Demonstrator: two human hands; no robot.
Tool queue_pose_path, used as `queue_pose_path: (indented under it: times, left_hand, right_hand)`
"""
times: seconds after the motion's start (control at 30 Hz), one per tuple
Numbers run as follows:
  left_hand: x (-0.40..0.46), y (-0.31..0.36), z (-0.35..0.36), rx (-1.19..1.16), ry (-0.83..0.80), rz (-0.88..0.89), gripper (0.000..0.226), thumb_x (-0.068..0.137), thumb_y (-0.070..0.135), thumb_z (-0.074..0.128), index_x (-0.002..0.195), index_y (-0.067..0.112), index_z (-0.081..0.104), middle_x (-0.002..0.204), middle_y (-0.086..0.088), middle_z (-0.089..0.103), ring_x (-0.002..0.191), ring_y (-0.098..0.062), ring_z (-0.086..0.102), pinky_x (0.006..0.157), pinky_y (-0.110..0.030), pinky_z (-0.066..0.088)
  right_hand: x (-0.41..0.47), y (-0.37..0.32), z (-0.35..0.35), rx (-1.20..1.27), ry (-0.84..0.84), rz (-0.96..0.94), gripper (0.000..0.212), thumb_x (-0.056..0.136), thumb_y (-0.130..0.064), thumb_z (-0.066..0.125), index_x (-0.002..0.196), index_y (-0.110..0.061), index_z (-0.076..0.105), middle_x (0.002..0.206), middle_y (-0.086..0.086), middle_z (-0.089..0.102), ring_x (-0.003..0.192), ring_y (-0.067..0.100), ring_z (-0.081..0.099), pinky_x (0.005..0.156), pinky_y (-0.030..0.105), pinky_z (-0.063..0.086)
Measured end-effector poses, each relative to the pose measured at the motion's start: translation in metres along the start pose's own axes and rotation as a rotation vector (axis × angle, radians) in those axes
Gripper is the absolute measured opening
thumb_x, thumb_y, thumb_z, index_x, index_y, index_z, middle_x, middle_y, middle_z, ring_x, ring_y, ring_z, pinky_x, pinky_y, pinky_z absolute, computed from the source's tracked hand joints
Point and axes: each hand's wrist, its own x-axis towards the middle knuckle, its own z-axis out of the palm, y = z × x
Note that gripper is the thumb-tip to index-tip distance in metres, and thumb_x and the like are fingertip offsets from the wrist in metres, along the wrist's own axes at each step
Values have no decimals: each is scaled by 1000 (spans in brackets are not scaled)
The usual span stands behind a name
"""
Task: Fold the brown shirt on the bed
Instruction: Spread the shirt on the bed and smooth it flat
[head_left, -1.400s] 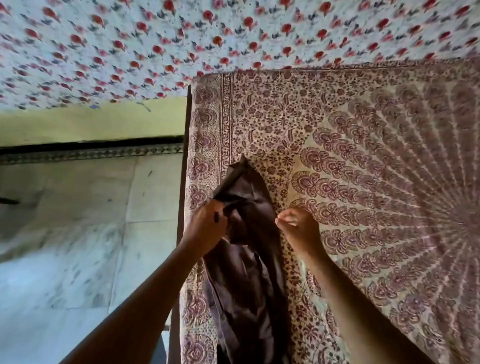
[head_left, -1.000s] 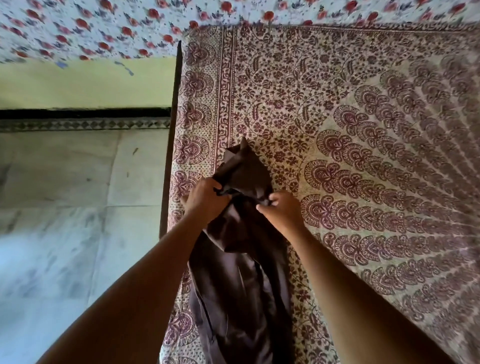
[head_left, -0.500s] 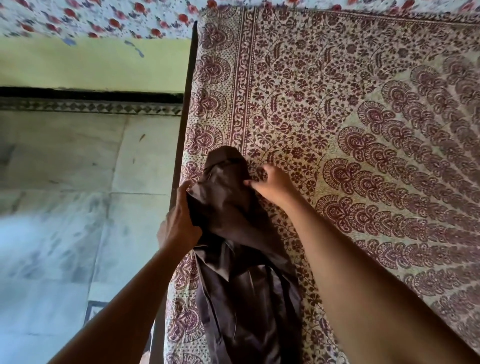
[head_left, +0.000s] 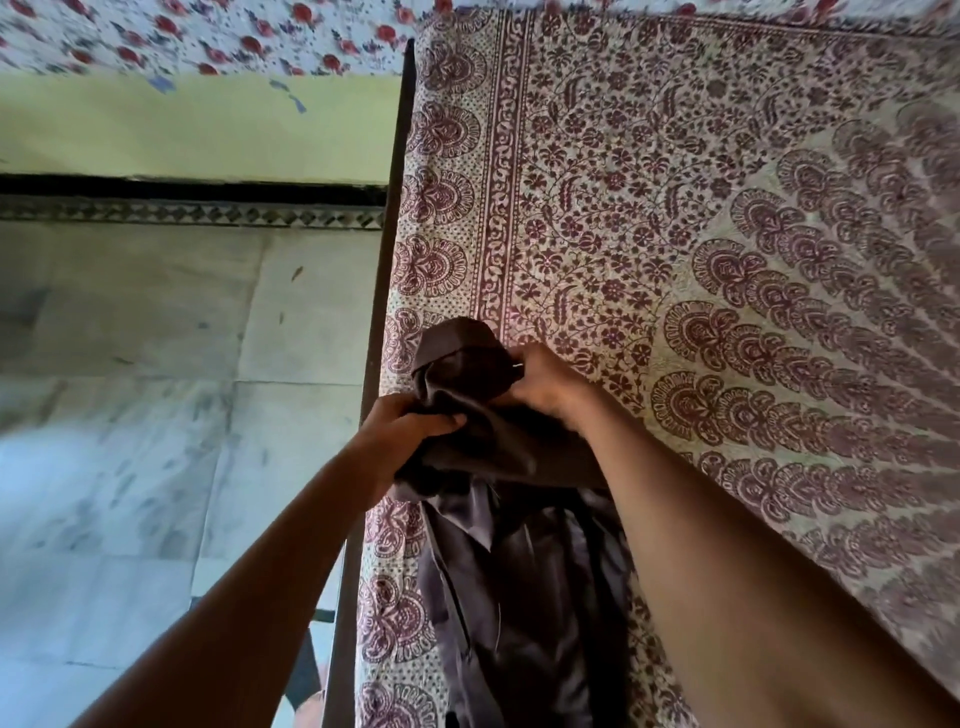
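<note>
both hands, left hand (head_left: 402, 431) and right hand (head_left: 545, 384), gripped the brown shirt (head_left: 519, 571) at 6 o'clock (bunched satin could slip off the bed (head_left: 675, 208)).

The room was dim, with soft daylight. The floor (head_left: 156, 415) shone pale on the left, a bit washed out. The bedspread (head_left: 675, 234) looked sharp in the middle but smeared at its far right edge. Straight lines bent near the corners. The arms looked dark.
</note>
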Motion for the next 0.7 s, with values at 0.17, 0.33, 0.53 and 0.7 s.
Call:
queue_pose_path:
  times: [0.17, 0.33, 0.53, 0.7]
  left_hand:
    - [-54, 35, 8, 448, 21, 306, 14, 92, 30, 77, 98, 18, 72, 88, 0, 74, 74, -2, 71, 72, -20, 58]
    - [-147, 96, 16, 780, 95, 568, 25, 95, 42, 71, 86, 19, 66, 71, 7, 59, 67, -4, 53, 54, -18, 35]
    - [-279, 184, 37, 757, 91, 969, 30, 101, 36, 64, 107, 9, 52, 78, -10, 58, 72, -25, 50, 60, -35, 31]
    - [-358, 232, 57, 828, 35, 1234, 24, 103, 26, 62, 110, 6, 50, 63, -7, 52, 56, -27, 48, 58, -36, 35]
  right_hand:
    - [-99, 3, -9, 347, 385, -209, 14, 72, -14, 93, 78, -18, 81, 83, 5, 80, 76, 15, 76, 70, 32, 61]
    - [-230, -16, -39, 375, 650, -367, 13, 81, -14, 86, 93, -14, 82, 86, -4, 80, 83, 14, 77, 79, 33, 62]
    - [-387, -77, -94, 112, 650, -417, 37, 86, -23, 84, 77, 9, 68, 72, 24, 69, 62, 31, 66, 58, 27, 43]
    - [-484, -98, -136, -273, 747, -349, 58, 87, -39, 81, 58, -8, 42, 55, -2, 28, 42, 7, 34, 45, 24, 21]
